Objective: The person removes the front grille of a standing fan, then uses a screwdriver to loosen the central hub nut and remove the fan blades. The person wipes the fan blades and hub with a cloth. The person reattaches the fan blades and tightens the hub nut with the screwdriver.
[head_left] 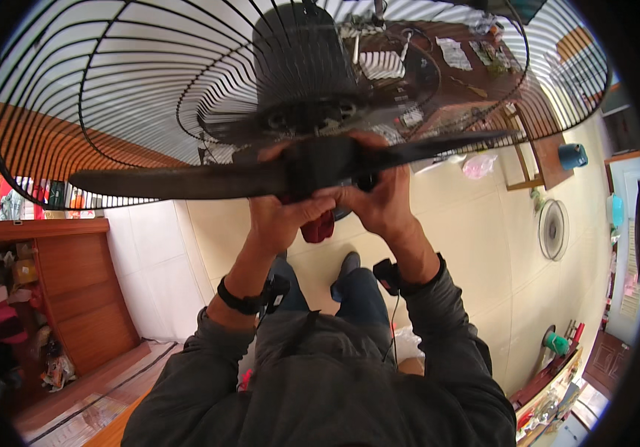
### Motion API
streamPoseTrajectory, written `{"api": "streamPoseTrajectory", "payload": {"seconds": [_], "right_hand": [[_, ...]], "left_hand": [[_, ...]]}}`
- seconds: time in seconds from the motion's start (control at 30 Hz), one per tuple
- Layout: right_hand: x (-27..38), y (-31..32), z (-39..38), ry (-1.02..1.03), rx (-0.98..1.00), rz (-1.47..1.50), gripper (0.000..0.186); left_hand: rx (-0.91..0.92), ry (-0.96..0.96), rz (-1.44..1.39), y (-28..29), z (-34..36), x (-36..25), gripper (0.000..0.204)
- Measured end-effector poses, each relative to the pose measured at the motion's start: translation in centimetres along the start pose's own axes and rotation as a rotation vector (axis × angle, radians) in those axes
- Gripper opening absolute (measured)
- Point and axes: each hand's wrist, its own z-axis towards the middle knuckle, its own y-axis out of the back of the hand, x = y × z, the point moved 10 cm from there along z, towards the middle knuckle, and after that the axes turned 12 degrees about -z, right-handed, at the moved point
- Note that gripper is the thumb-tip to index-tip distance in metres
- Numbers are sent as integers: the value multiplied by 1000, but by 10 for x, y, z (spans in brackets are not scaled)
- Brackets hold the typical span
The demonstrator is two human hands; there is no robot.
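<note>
A black fan blade spans the upper middle, its two visible wings reaching out left and right from the hub. My left hand and my right hand grip it at the hub from both sides, thumbs meeting below and some fingertips showing above. Just behind the blade is the fan's black motor housing, inside a wide black wire grille. Whether the hub sits on the shaft is hidden. A dark red thing shows under my thumbs; its kind is unclear.
A cluttered brown table stands beyond the grille. On the right are a blue container and a round wire-like disc on the floor. A wooden cabinet with filled shelves is at left. Straps with small black devices circle both wrists.
</note>
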Motion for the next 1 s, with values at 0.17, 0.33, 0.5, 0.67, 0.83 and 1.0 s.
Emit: {"api": "streamPoseTrajectory", "payload": {"seconds": [0.17,0.33,0.5,0.67,0.83,1.0], "right_hand": [[-7,-5,-2,-156,111,178,77],[-24,14,-19,-370,144,404,67],[-53,39,-28,-560,-35,399,44],[-45,50,-41,-606,-264,244,39],[-27,46,-36,-517,-267,438,50],[-40,30,-39,-642,-109,490,37]], "left_hand": [[152,-35,63,-10,13,-4,109],[112,-36,51,-8,10,-8,104],[54,-114,158,-11,12,-11,92],[1,-145,136,-10,9,-9,76],[-17,-138,185,-7,9,-6,72],[21,-148,198,-7,14,-1,70]]}}
